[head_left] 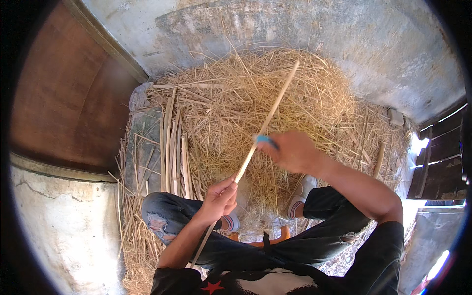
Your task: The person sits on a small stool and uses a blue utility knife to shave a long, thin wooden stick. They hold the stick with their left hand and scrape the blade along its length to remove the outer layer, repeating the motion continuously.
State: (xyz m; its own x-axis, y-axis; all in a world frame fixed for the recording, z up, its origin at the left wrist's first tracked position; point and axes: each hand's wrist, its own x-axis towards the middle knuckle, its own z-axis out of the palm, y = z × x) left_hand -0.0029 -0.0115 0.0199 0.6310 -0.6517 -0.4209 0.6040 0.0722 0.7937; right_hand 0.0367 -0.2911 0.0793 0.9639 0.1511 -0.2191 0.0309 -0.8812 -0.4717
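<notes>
A long pale wooden stick (279, 101), perhaps split bamboo, runs slantwise from my lap up over the straw. My left hand (220, 200) is closed around its lower part, above my left knee. Farther up the stick, my right hand (295, 151) is closed on a small blue tool (263, 139) that is against or just over the wood. Motion smears the tool, and its working edge cannot be made out.
Straw and shavings (295, 83) heap against the grey wall (314, 24). Several split sticks (172, 147) lie to the left, near a brown panel (69, 93). I sit with knees apart on an orange stool (282, 235). Dark slats (442, 147) stand at the right.
</notes>
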